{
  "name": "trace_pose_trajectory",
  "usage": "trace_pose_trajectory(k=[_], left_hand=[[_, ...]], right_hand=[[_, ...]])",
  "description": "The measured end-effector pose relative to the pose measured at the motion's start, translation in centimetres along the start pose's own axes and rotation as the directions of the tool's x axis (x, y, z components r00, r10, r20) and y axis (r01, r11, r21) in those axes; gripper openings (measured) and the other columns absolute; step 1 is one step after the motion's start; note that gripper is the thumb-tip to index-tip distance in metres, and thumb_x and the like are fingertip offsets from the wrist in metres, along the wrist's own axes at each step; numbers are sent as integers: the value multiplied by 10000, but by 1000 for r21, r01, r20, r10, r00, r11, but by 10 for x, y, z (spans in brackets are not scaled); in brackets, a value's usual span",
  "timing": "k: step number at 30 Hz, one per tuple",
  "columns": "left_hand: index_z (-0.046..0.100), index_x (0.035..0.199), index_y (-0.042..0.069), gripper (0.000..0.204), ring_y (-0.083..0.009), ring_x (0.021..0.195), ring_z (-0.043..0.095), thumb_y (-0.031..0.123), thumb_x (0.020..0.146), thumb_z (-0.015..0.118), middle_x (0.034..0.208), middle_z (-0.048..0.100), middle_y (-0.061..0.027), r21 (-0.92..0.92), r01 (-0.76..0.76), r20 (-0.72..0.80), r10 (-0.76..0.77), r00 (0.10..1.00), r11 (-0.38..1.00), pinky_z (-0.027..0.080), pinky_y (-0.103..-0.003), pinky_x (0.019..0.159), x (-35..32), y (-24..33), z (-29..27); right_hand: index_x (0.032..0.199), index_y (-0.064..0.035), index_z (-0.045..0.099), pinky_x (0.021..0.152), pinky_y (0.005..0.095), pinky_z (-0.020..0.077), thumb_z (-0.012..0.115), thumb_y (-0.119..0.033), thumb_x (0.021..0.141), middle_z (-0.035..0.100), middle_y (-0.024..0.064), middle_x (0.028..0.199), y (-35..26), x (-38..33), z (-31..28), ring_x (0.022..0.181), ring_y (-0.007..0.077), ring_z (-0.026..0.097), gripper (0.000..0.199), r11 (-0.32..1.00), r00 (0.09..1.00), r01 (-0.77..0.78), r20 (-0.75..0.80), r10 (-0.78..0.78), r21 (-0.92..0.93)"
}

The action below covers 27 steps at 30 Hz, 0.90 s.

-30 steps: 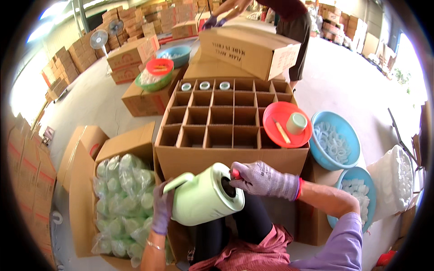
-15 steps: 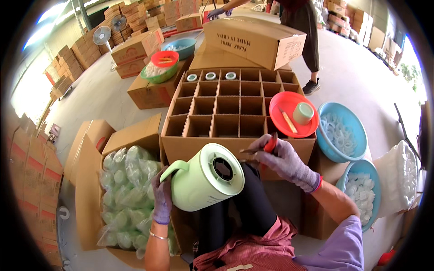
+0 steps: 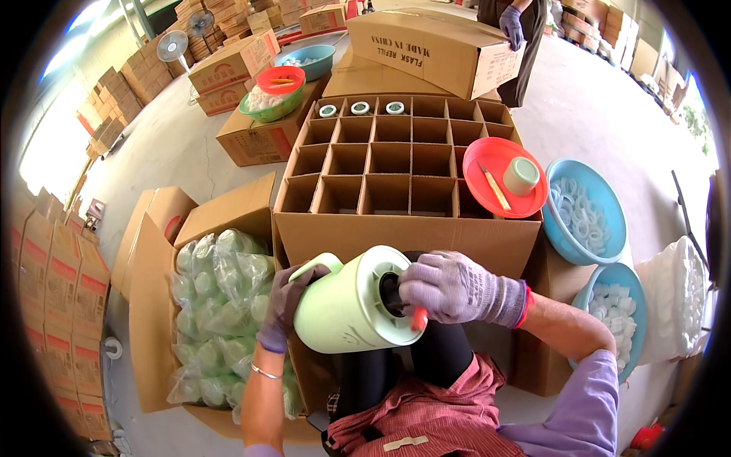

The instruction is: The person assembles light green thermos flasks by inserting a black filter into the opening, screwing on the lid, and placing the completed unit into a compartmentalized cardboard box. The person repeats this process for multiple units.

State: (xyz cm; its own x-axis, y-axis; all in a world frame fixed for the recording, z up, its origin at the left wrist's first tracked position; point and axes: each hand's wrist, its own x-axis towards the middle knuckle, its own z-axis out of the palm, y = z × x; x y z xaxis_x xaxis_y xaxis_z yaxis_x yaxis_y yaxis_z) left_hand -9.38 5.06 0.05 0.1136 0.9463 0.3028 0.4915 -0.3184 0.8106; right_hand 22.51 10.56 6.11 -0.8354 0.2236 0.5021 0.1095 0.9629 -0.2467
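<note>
A pale green thermos jug [image 3: 335, 316] lies tilted over my lap, its round base turned to the right with a dark opening in the middle. Gloved, my left hand [image 3: 280, 308] is closed on the jug beside its handle [image 3: 314, 264]. My right hand [image 3: 451, 289], also gloved, is closed around a red-handled tool [image 3: 419, 318] right at the opening. The tool's tip is hidden by the fingers and the jug's rim, so I cannot tell its exact kind or how deep it reaches.
Ahead stands a divided carton [image 3: 396, 228] with several white-topped items in its back row. A red basin [image 3: 506, 199] on it holds a green cup and a knife. Blue basins [image 3: 617, 228] of white parts stand right. Bagged green items fill an open box [image 3: 164, 381] at left. A co-worker's gloved hand [image 3: 512, 27] touches a carton.
My right hand has moved left and down, bringing the tool to the jug's base opening. The jug has shifted slightly. The co-worker's hand now rests on the far carton's right end.
</note>
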Motion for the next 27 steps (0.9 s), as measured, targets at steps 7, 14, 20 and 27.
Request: trace_pose_trajectory(k=[7,14,20,27], left_hand=[[683,1040,-63,311,-155,923,652,218,995,557,1011,720,-102,-291,140,-262,-220,940,946,518,-301,847,-15,28,24],[700,1028,64,235,-328,1025,670,262,933,617,1036,709,-129,194,-476,109,464,879,857,476,-478,1019,21,60,-3],[640,1198,39,712,-385,1200,547,649,832,597,1260,604,-150,516,-590,313,505,804,621,397,-553,1077,29,80,34],[455,1394,-95,879,-387,1188,562,602,881,606,1335,553,-248,222,-179,123,154,980,959,465,-464,1001,-74,66,53]], right_hand=[[1052,-49,574,643,266,497,633,-146,957,615,16,798,-12,-18,19,701,82,570,149,350,576,-717,230,784,602],[1031,-13,585,721,430,541,616,-204,941,654,184,847,90,-85,-26,782,355,682,213,602,582,-798,-293,759,-26],[1345,-139,533,764,505,571,652,-295,893,646,185,1097,166,-128,-27,874,363,705,493,218,362,-827,-193,912,-519],[1048,-60,669,839,433,523,680,-142,846,660,179,1080,89,-245,-83,977,374,646,219,244,341,-940,-710,616,-240]])
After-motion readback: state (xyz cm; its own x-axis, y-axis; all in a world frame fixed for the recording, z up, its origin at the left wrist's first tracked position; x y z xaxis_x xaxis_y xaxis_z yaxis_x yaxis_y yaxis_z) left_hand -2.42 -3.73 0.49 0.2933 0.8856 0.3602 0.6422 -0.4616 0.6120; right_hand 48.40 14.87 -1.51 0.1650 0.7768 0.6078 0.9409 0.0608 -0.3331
